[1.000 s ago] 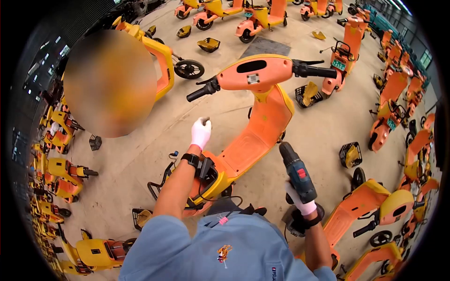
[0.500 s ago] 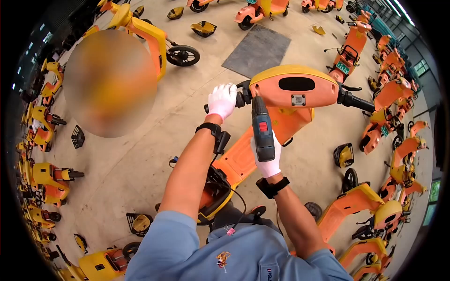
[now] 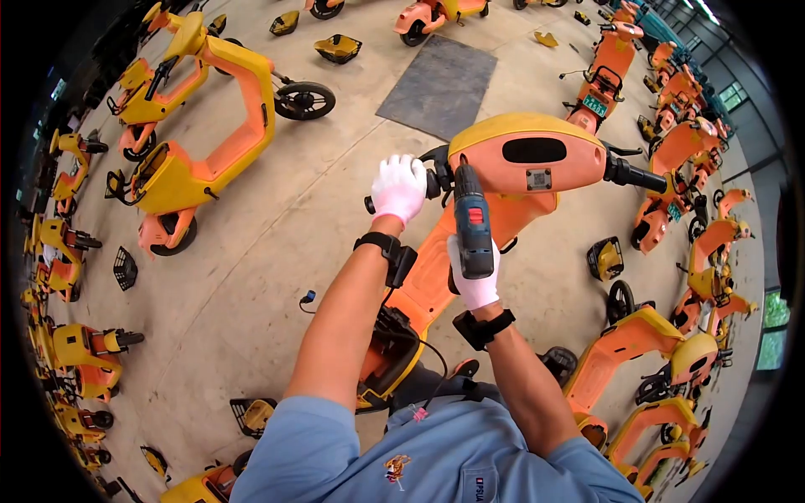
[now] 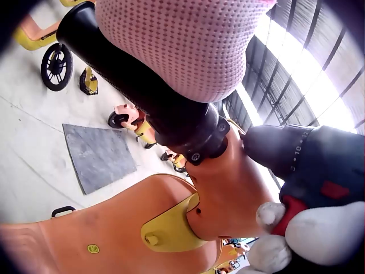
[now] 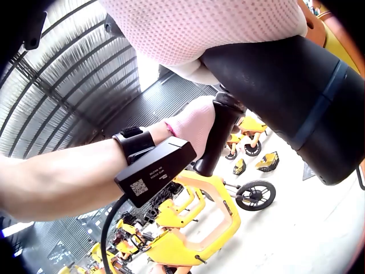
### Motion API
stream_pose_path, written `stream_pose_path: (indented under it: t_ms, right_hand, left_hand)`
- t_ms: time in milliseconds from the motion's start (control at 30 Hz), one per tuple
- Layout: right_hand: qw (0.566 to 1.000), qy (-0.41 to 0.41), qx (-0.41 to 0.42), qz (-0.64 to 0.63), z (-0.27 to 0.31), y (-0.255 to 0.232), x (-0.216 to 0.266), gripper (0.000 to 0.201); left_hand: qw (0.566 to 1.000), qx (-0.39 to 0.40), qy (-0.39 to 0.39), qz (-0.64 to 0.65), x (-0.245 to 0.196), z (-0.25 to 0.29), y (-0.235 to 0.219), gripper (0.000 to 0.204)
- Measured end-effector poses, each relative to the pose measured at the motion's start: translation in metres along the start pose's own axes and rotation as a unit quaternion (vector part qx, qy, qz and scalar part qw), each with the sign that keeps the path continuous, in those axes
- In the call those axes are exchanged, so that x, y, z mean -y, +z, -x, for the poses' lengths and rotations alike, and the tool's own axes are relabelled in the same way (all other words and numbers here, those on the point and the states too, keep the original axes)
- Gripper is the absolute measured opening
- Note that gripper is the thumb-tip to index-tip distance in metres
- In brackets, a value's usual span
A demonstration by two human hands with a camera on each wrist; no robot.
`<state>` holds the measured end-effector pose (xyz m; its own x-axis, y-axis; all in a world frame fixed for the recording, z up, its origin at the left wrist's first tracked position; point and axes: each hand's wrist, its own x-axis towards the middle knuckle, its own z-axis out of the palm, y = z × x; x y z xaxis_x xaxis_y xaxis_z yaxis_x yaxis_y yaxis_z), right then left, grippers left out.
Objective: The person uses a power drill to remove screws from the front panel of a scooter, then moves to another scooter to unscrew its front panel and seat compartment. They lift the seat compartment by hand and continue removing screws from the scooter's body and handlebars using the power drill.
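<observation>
My left hand [image 3: 399,189], in a white and pink glove, grips the black handlebar grip [image 4: 125,74] of an orange and yellow scooter [image 3: 415,281]. A dark blue cordless drill [image 3: 474,226] is held in my gloved right hand [image 3: 476,281], with fingers [image 4: 271,251] round the handle by the red trigger in the left wrist view. The drill's nose points away from me, its tip right at the left end of the orange handlebar cover [image 3: 503,159]. In the right wrist view the drill's black battery base [image 5: 285,85] is close up.
Other scooters [image 3: 201,168] stand to the left, right and far side. Black baskets with yellow pieces [image 3: 605,258] lie on the concrete floor. Beyond the handlebar lies a dark grey mat [image 3: 440,84]. A cable [image 3: 432,356] hangs between my arms.
My left hand has moved forward from above the scooter's seat area onto the handlebar grip. My right hand has brought the drill in from the right to the handlebar cover. Little moved in the last half second.
</observation>
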<state>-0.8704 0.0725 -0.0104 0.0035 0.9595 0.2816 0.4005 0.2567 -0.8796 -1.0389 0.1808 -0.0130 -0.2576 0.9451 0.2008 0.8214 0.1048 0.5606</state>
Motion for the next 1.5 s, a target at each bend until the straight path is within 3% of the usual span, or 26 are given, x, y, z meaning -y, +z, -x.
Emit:
stream_pose_path:
  t_ms: [400, 533, 733, 867, 900, 933, 1000, 1200, 1267, 1500]
  right_hand:
    - [0.999, 0.010, -0.023, -0.032, 0.005, 0.018, -0.015, 0.018]
    - [0.997, 0.033, -0.011, -0.076, -0.003, 0.010, 0.022, 0.007]
    - [0.996, 0.035, 0.000, 0.077, -0.005, 0.001, 0.037, 0.005]
    - [0.994, 0.052, -0.007, -0.092, -0.001, 0.012, 0.013, 0.012]
    - [0.982, 0.063, -0.045, -0.172, 0.000, 0.018, 0.009, 0.015]
    - [0.982, 0.064, -0.045, -0.172, -0.002, 0.022, 0.014, 0.015]
    - [0.963, 0.123, -0.046, -0.235, -0.001, 0.025, 0.021, 0.014]
    - [0.975, 0.106, -0.041, -0.192, 0.001, 0.033, 0.019, 0.012]
    - [0.984, 0.062, -0.066, -0.156, 0.002, 0.039, 0.006, 0.014]
    - [0.981, 0.107, -0.057, -0.149, 0.007, 0.045, 0.001, 0.016]
  left_hand:
    - [1.000, -0.008, -0.003, 0.024, 0.000, 0.001, 0.004, 0.037]
    - [1.000, 0.009, -0.017, 0.021, -0.003, 0.002, -0.001, 0.037]
    - [0.999, -0.031, 0.003, 0.017, -0.001, 0.003, 0.005, 0.036]
    - [0.999, -0.029, 0.004, 0.015, 0.000, 0.001, 0.007, 0.037]
    - [0.999, -0.036, 0.004, 0.013, 0.000, 0.001, 0.007, 0.036]
    - [0.999, -0.035, 0.004, 0.013, 0.001, -0.001, 0.008, 0.036]
    - [0.999, -0.042, 0.015, 0.017, 0.003, 0.000, 0.011, 0.037]
    - [0.999, -0.029, 0.012, 0.019, -0.001, 0.002, 0.003, 0.037]
    - [0.999, -0.029, 0.015, 0.016, -0.001, 0.002, 0.004, 0.037]
    - [0.998, -0.047, 0.028, 0.015, 0.004, 0.001, 0.009, 0.038]
